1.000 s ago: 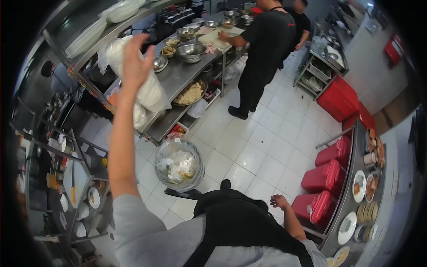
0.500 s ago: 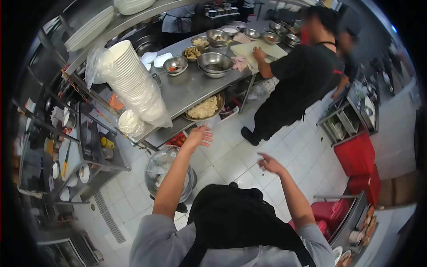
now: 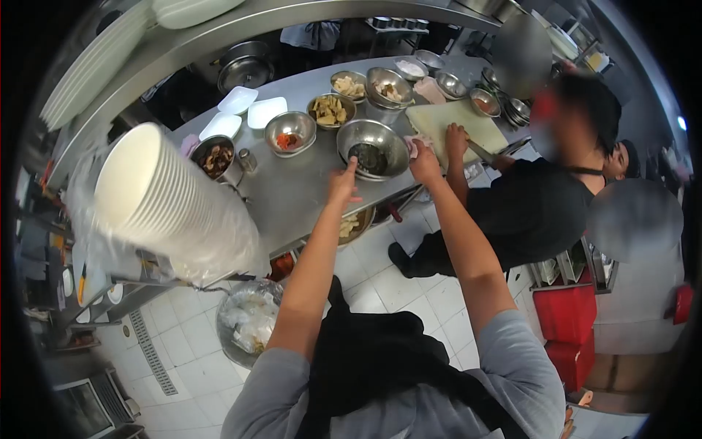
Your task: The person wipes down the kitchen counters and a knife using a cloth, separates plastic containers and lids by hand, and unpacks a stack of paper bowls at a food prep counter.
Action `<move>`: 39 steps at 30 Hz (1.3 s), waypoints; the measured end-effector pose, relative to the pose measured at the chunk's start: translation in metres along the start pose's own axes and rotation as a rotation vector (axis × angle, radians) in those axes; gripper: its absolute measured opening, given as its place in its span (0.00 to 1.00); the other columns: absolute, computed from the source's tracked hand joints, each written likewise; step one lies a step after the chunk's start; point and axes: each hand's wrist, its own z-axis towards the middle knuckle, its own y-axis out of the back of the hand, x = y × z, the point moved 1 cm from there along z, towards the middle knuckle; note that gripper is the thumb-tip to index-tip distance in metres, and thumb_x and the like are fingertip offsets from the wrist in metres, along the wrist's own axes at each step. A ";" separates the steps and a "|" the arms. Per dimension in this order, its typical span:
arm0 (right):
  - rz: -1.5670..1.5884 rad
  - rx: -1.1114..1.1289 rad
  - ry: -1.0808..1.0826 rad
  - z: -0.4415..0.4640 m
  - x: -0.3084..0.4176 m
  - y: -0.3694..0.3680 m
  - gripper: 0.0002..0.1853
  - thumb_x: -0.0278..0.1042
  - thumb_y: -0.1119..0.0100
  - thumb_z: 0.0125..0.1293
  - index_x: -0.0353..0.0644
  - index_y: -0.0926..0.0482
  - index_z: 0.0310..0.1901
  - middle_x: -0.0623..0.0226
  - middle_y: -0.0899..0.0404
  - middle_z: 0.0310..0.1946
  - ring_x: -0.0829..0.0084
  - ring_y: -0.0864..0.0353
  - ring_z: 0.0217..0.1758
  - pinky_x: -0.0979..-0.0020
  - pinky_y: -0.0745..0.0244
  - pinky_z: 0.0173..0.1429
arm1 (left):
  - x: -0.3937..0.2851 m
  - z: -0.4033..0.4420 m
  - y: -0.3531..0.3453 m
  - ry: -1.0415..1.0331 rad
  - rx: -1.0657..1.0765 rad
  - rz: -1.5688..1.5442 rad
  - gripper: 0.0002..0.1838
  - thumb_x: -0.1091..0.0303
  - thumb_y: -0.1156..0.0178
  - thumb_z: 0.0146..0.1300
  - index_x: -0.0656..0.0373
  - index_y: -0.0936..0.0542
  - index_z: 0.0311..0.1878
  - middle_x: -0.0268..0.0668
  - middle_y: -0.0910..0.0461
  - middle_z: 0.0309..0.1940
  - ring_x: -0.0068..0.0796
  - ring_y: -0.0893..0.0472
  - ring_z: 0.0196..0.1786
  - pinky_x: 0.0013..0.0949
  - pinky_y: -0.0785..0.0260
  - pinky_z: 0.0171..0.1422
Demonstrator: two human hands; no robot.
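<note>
My left hand is at the counter's near edge, in front of a large metal bowl with a little dark content in its bottom. Its fingers are apart with nothing in them; one finger overlaps the bowl's near side, and I cannot tell whether it touches. To the bowl's right, my right hand has its fingers closed on a pink cloth. Just past it lies a pale cutting board. A smaller metal bowl with red pieces and a bowl of yellowish chunks stand to the left.
A co-worker in black stands close on my right, holding a knife over the board. Tall stacked white cups in plastic rise at the left. A lined bin stands below. White trays lie farther back under the overhead shelf.
I have come closer to the counter. Both hands have gone from above the floor to the large bowl, and my right hand has taken hold of the pink cloth.
</note>
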 end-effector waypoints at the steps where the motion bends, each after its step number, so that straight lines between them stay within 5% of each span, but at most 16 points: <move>1: -0.028 -0.008 -0.055 0.015 -0.012 -0.013 0.26 0.26 0.49 0.54 0.43 0.34 0.58 0.44 0.27 0.47 0.45 0.30 0.53 0.54 0.37 0.59 | -0.002 0.006 -0.007 0.020 0.019 0.026 0.42 0.45 0.41 0.57 0.69 0.42 0.62 0.51 0.34 0.55 0.46 0.24 0.47 0.46 0.21 0.33; 2: -0.052 -0.010 -0.113 0.026 -0.019 -0.021 0.25 0.28 0.49 0.54 0.43 0.33 0.57 0.46 0.27 0.48 0.44 0.31 0.54 0.53 0.39 0.60 | 0.002 0.015 -0.011 0.046 0.034 0.055 0.41 0.48 0.40 0.57 0.69 0.42 0.62 0.50 0.34 0.55 0.47 0.24 0.48 0.47 0.21 0.34; 3: -0.211 -0.113 0.134 0.031 -0.027 -0.024 0.18 0.32 0.48 0.58 0.44 0.28 0.51 0.47 0.24 0.44 0.45 0.28 0.50 0.54 0.32 0.53 | 0.008 0.025 -0.011 0.026 -0.010 0.034 0.37 0.57 0.40 0.58 0.69 0.43 0.62 0.49 0.34 0.54 0.47 0.24 0.48 0.46 0.20 0.34; 7: -0.279 -0.026 0.060 0.067 -0.064 -0.046 0.20 0.34 0.44 0.56 0.44 0.27 0.52 0.49 0.24 0.46 0.48 0.27 0.52 0.55 0.32 0.54 | 0.027 0.042 0.007 -0.023 0.054 -0.115 0.32 0.65 0.43 0.58 0.70 0.42 0.61 0.48 0.33 0.54 0.43 0.25 0.49 0.43 0.20 0.37; 10: -0.076 0.324 0.006 0.082 -0.084 -0.056 0.23 0.36 0.41 0.55 0.45 0.27 0.54 0.52 0.24 0.49 0.53 0.28 0.54 0.54 0.34 0.56 | 0.027 0.011 0.046 -0.033 -0.118 -0.120 0.26 0.67 0.45 0.59 0.66 0.39 0.58 0.45 0.31 0.50 0.35 0.24 0.44 0.34 0.20 0.34; 13: -0.447 0.474 0.192 0.079 -0.086 -0.057 0.27 0.38 0.39 0.53 0.48 0.29 0.57 0.55 0.25 0.51 0.57 0.28 0.55 0.53 0.37 0.58 | 0.043 -0.039 0.095 -0.080 -0.210 0.036 0.17 0.68 0.45 0.57 0.61 0.28 0.50 0.39 0.25 0.37 0.27 0.23 0.34 0.25 0.28 0.26; 16: -0.518 0.429 0.176 0.087 -0.094 -0.072 0.26 0.45 0.44 0.57 0.49 0.31 0.58 0.57 0.24 0.49 0.65 0.32 0.59 0.58 0.40 0.61 | 0.067 -0.102 0.135 -0.077 -0.337 0.143 0.13 0.71 0.47 0.54 0.59 0.22 0.43 0.32 0.24 0.28 0.23 0.23 0.29 0.24 0.31 0.27; 18: -0.506 0.180 -0.057 0.089 -0.090 -0.086 0.24 0.46 0.47 0.59 0.48 0.29 0.56 0.59 0.24 0.47 0.64 0.30 0.55 0.60 0.40 0.61 | 0.074 -0.150 0.135 -0.107 -0.413 -0.095 0.15 0.72 0.47 0.53 0.61 0.24 0.46 0.34 0.23 0.32 0.25 0.22 0.31 0.27 0.27 0.31; 20: -0.396 0.146 -0.120 0.070 -0.055 -0.115 0.22 0.44 0.49 0.60 0.48 0.29 0.55 0.57 0.24 0.44 0.59 0.30 0.52 0.61 0.40 0.61 | 0.095 -0.188 0.143 -0.065 -0.479 -0.128 0.17 0.73 0.48 0.52 0.64 0.25 0.47 0.36 0.22 0.33 0.27 0.21 0.33 0.29 0.25 0.34; 23: -0.232 0.107 0.400 0.017 0.036 -0.149 0.17 0.43 0.46 0.59 0.43 0.25 0.47 0.52 0.25 0.41 0.56 0.27 0.49 0.60 0.29 0.53 | 0.107 -0.227 0.138 -0.039 -0.567 -0.254 0.16 0.75 0.49 0.54 0.67 0.26 0.46 0.37 0.21 0.35 0.26 0.21 0.33 0.29 0.25 0.35; 26: 0.077 0.524 0.310 -0.002 0.107 -0.128 0.16 0.44 0.44 0.58 0.46 0.27 0.45 0.53 0.26 0.36 0.49 0.25 0.41 0.55 0.27 0.45 | 0.117 -0.257 0.140 -0.023 -0.618 -0.330 0.13 0.75 0.49 0.56 0.68 0.27 0.45 0.37 0.21 0.33 0.23 0.21 0.30 0.26 0.25 0.33; 28: 0.147 0.363 0.334 0.020 0.097 -0.140 0.17 0.44 0.44 0.57 0.45 0.27 0.44 0.50 0.26 0.35 0.47 0.24 0.35 0.54 0.26 0.41 | 0.116 -0.274 0.138 -0.063 -0.658 -0.441 0.14 0.76 0.49 0.54 0.68 0.27 0.45 0.36 0.22 0.31 0.23 0.22 0.28 0.25 0.26 0.31; 31: 0.077 0.390 0.300 0.053 0.080 -0.154 0.20 0.45 0.43 0.57 0.46 0.27 0.49 0.48 0.27 0.39 0.47 0.25 0.40 0.54 0.27 0.43 | 0.131 -0.302 0.153 0.002 -0.701 -0.329 0.16 0.78 0.50 0.53 0.68 0.28 0.47 0.38 0.22 0.33 0.25 0.21 0.31 0.26 0.27 0.33; 34: -0.160 0.108 0.425 0.017 0.101 -0.158 0.24 0.44 0.43 0.57 0.48 0.29 0.55 0.49 0.30 0.46 0.47 0.27 0.46 0.53 0.28 0.46 | 0.134 -0.324 0.162 0.015 -0.686 -0.322 0.17 0.79 0.51 0.53 0.69 0.28 0.48 0.39 0.22 0.37 0.28 0.21 0.35 0.27 0.26 0.38; 37: -0.222 0.301 0.442 -0.033 0.152 -0.172 0.25 0.37 0.44 0.55 0.53 0.29 0.58 0.52 0.36 0.54 0.47 0.30 0.51 0.54 0.26 0.48 | 0.144 -0.335 0.180 0.041 -0.622 -0.283 0.17 0.79 0.50 0.53 0.68 0.29 0.48 0.39 0.22 0.37 0.27 0.21 0.36 0.28 0.26 0.39; 39: 0.116 0.550 0.588 -0.050 0.175 -0.160 0.25 0.33 0.45 0.54 0.52 0.29 0.57 0.52 0.32 0.50 0.48 0.32 0.52 0.55 0.26 0.48 | 0.146 -0.340 0.193 0.055 -0.623 -0.291 0.17 0.79 0.50 0.53 0.68 0.28 0.48 0.37 0.22 0.36 0.24 0.21 0.34 0.26 0.27 0.36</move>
